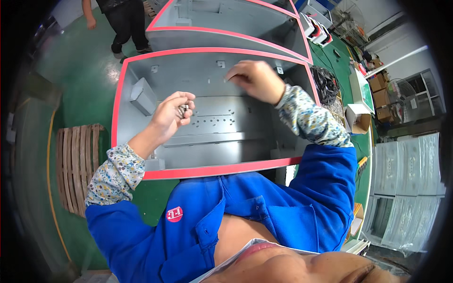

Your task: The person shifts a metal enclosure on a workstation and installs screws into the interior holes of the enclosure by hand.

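In front of me lies a grey sheet-metal cabinet (222, 82), its hollow side up and a red strip running along its rim. My left hand (165, 115) is over the cabinet's left half, fingers curled around several small silvery metal pieces (183, 110); they look like fasteners, but their exact kind is unclear. Toward the far wall, my right hand (258, 81) has thumb and fingers drawn together. Whatever may be between those fingertips is too small to make out. Small tabs with holes (220, 64) sit along the far inner wall, and a row of holes marks the cabinet's bottom.
Beyond it stands another grey cabinet (226, 41) with a red rim. A person (126, 23) in dark clothes is at the far left. Wooden slats of a pallet (78, 165) lie to the left. On the right are a black plastic bag (324, 85) and an open cardboard box (358, 119).
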Action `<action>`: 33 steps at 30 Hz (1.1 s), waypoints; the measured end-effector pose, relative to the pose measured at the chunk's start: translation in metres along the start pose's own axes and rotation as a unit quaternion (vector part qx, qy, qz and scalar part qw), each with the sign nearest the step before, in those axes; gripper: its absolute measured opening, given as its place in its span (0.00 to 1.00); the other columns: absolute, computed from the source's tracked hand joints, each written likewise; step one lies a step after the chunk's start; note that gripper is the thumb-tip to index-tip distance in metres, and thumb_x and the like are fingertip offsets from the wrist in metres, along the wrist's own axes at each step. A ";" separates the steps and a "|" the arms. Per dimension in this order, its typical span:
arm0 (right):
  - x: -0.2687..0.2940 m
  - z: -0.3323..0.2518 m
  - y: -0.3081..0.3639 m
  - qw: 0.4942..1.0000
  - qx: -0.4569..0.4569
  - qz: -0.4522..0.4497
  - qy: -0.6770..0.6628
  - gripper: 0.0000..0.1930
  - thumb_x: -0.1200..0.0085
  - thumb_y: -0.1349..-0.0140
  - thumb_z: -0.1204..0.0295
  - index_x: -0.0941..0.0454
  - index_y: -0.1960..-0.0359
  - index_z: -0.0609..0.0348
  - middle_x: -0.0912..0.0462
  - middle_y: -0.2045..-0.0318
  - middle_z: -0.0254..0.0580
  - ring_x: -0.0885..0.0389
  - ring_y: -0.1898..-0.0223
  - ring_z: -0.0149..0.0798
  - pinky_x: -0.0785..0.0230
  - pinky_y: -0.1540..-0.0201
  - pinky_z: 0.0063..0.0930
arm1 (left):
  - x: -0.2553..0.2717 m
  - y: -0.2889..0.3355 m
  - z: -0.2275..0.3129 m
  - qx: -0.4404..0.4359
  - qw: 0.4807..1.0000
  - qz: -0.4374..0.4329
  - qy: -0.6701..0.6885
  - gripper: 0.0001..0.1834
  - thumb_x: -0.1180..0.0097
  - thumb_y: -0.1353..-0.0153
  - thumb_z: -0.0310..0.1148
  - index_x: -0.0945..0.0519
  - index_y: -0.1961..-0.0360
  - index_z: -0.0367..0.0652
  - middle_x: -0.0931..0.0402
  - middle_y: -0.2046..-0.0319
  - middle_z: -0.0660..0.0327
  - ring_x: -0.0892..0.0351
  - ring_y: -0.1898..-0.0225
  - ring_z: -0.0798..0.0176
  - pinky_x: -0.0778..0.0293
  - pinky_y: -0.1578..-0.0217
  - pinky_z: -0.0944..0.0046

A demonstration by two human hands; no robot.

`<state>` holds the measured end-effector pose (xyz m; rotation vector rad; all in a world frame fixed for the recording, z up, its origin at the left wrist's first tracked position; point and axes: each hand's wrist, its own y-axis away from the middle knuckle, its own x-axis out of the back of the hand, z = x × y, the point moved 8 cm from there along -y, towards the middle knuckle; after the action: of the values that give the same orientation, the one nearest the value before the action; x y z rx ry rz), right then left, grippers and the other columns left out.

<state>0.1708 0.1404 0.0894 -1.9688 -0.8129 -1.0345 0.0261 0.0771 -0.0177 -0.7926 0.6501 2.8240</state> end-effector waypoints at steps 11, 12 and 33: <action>0.045 0.159 0.091 0.920 -0.264 0.043 0.285 0.05 0.54 0.55 0.76 0.24 0.77 0.55 0.23 0.79 0.48 0.23 0.73 0.49 0.31 0.69 0.40 | -0.010 -0.003 -0.009 0.029 0.998 -0.046 -0.010 0.15 0.62 0.36 0.38 0.32 0.62 0.36 0.37 0.81 0.67 0.44 0.85 0.78 0.47 0.87 0.78; 0.042 0.158 0.091 0.921 -0.265 0.043 0.283 0.05 0.54 0.55 0.76 0.24 0.77 0.55 0.23 0.79 0.48 0.23 0.73 0.49 0.31 0.69 0.40 | -0.010 -0.003 -0.009 0.031 0.998 -0.045 -0.011 0.15 0.62 0.36 0.38 0.32 0.62 0.36 0.37 0.81 0.67 0.44 0.85 0.78 0.47 0.87 0.78; 0.036 0.168 0.088 0.883 -0.299 -0.013 0.362 0.08 0.49 0.49 0.68 0.24 0.78 0.59 0.22 0.76 0.50 0.22 0.73 0.49 0.30 0.70 0.39 | 0.003 -0.004 -0.007 -0.004 0.998 0.013 -0.065 0.09 0.62 0.37 0.34 0.32 0.63 0.40 0.32 0.76 0.63 0.37 0.80 0.76 0.39 0.82 0.77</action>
<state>0.3221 0.2423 0.0263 -1.7820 -0.0929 -2.0440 0.0275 0.0781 -0.0260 -0.5996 0.6336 2.8743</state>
